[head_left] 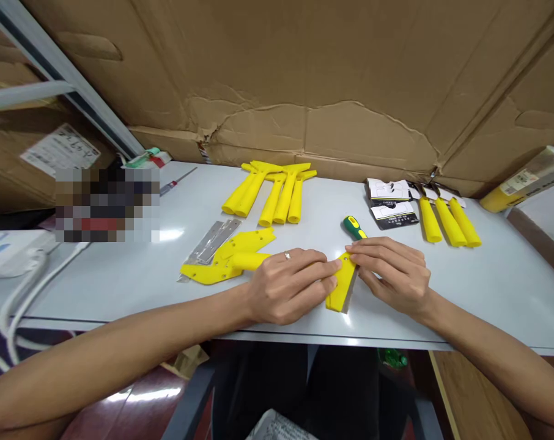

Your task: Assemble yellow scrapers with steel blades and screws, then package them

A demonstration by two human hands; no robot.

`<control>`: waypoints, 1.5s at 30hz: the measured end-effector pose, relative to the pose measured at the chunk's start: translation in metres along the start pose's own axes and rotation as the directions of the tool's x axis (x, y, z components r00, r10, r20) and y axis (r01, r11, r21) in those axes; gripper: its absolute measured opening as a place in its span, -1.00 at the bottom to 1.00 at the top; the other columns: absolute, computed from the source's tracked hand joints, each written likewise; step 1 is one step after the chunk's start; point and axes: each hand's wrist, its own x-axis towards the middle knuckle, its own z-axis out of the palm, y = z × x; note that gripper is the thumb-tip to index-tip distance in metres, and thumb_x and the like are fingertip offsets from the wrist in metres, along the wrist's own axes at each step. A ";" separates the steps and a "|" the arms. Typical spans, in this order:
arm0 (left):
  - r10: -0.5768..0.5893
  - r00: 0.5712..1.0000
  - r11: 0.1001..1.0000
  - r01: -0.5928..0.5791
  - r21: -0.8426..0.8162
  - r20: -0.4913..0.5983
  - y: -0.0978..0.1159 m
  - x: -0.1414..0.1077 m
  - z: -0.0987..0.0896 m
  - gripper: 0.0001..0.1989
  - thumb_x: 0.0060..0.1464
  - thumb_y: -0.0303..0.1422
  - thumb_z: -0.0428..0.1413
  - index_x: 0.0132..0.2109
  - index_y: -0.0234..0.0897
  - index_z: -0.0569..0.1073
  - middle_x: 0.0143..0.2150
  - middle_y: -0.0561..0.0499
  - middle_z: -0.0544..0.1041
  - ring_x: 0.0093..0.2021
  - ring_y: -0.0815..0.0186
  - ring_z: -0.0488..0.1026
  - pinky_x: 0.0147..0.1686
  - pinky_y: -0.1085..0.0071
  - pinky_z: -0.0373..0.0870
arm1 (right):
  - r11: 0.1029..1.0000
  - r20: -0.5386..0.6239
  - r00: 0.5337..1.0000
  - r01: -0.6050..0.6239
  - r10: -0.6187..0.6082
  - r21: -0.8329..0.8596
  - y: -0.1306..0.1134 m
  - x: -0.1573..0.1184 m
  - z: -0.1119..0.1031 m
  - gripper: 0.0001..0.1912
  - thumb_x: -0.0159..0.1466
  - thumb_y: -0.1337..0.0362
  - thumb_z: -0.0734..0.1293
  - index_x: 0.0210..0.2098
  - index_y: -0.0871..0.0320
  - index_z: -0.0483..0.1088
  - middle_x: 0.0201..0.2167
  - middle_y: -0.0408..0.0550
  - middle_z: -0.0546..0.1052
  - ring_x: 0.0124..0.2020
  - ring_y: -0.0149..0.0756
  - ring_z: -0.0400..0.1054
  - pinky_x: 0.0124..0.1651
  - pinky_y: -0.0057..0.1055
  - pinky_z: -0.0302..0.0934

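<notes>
A yellow plastic scraper (340, 292) lies just above the front of the desk, its flat head turned toward me and a thin grey blade along the right edge. My left hand (293, 286), with a ring on one finger, is closed around it; its yellow handle (250, 261) sticks out to the left. The fingers of my right hand (391, 272) pinch the far corner of the head, beside a small screw hole. Whether a screw is between them is hidden. Just behind that hand lies a green and yellow screwdriver handle (354, 228).
Yellow flat plates (208, 274) and a bag of metal blades (217, 239) lie left of my hands. Several yellow handles (279, 195) rest at the back. On the right are scrapers (451, 221) and black-and-white cards (391, 205). Cardboard (304, 67) walls the desk's back; white cables (18, 305) hang left.
</notes>
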 end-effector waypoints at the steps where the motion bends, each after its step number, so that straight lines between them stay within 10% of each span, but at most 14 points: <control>1: 0.032 0.999 0.999 -0.032 0.016 -0.010 -0.001 0.002 -0.001 -0.85 0.38 -0.52 0.10 -0.22 -0.34 0.50 -0.17 -0.14 0.75 -0.22 0.19 0.71 -0.31 0.33 0.69 | 0.998 -0.018 0.999 0.034 -0.035 -0.047 0.001 0.000 0.000 -0.81 0.32 0.53 0.46 -0.13 0.16 0.54 -0.22 0.04 0.73 -0.16 -0.15 0.66 -0.16 -0.23 0.64; 17: 0.447 0.894 0.872 -0.440 0.215 0.020 -0.015 0.019 0.009 -0.75 0.31 -0.38 0.17 -0.39 -0.22 0.49 -0.26 -0.10 0.74 -0.33 0.26 0.67 -0.41 0.44 0.58 | 0.819 0.024 0.892 0.425 -0.452 -0.385 0.004 0.003 -0.015 -0.72 0.35 0.51 0.41 -0.44 0.08 0.56 -0.37 -0.13 0.71 -0.27 -0.36 0.58 -0.39 -0.44 0.39; 21: 0.451 0.890 0.855 -0.453 0.250 0.072 -0.023 0.014 0.011 -0.70 0.32 -0.45 0.14 -0.44 -0.24 0.46 -0.26 -0.09 0.74 -0.36 0.31 0.63 -0.40 0.45 0.56 | 0.885 -0.026 0.940 0.310 -0.340 -0.348 0.010 -0.003 -0.001 -0.79 0.36 0.50 0.39 -0.35 0.08 0.48 -0.29 -0.04 0.71 -0.28 -0.26 0.52 -0.35 -0.33 0.43; 26: 0.392 0.915 0.885 -0.404 0.231 0.099 -0.026 -0.003 0.009 -0.72 0.24 -0.53 0.18 -0.46 -0.28 0.42 -0.23 -0.18 0.73 -0.38 0.28 0.61 -0.43 0.42 0.51 | 0.985 -0.004 0.985 -0.169 0.170 0.045 0.022 -0.013 0.008 -0.68 0.31 0.52 0.43 -0.01 0.09 0.41 -0.17 0.02 0.66 -0.20 -0.22 0.53 -0.17 -0.22 0.51; 31: 0.327 0.936 0.913 -0.349 0.213 0.129 -0.025 -0.008 0.006 -0.69 0.25 -0.56 0.17 -0.47 -0.27 0.40 -0.20 -0.20 0.73 -0.37 0.27 0.61 -0.43 0.40 0.51 | 0.492 0.467 0.718 -0.695 0.516 0.525 0.027 -0.013 0.000 -0.75 0.43 0.35 0.39 0.08 0.06 0.44 -0.17 -0.08 0.68 -0.27 -0.35 0.59 -0.18 -0.33 0.53; 36: 0.320 0.941 0.913 -0.338 0.227 0.115 -0.025 -0.001 0.006 -0.70 0.25 -0.59 0.15 -0.47 -0.28 0.42 -0.24 -0.16 0.74 -0.40 0.27 0.61 -0.46 0.41 0.51 | 0.003 0.678 0.532 -0.787 0.507 0.616 0.022 -0.007 0.000 -0.69 0.42 0.16 0.49 0.07 0.09 0.43 -0.32 -0.11 0.70 -0.36 -0.37 0.60 -0.26 -0.40 0.54; 40: 0.309 0.944 0.923 -0.326 0.202 0.111 -0.023 0.001 0.007 -0.68 0.28 -0.58 0.10 -0.47 -0.30 0.44 -0.27 -0.19 0.73 -0.43 0.24 0.62 -0.50 0.40 0.51 | -0.128 0.718 0.495 -0.774 0.489 0.621 0.018 -0.008 0.006 -0.65 0.37 0.16 0.54 0.07 0.10 0.47 -0.25 -0.08 0.71 -0.25 -0.30 0.66 -0.25 -0.40 0.57; 45: 0.287 0.951 0.932 -0.305 0.196 0.112 -0.023 0.003 0.006 -0.68 0.33 -0.59 0.01 -0.38 -0.38 0.53 -0.32 -0.20 0.71 -0.45 0.23 0.62 -0.52 0.37 0.52 | -0.088 0.722 0.480 -0.800 0.499 0.593 0.022 -0.007 0.003 -0.64 0.40 0.09 0.51 0.08 0.12 0.49 -0.26 -0.04 0.72 -0.27 -0.28 0.67 -0.25 -0.36 0.60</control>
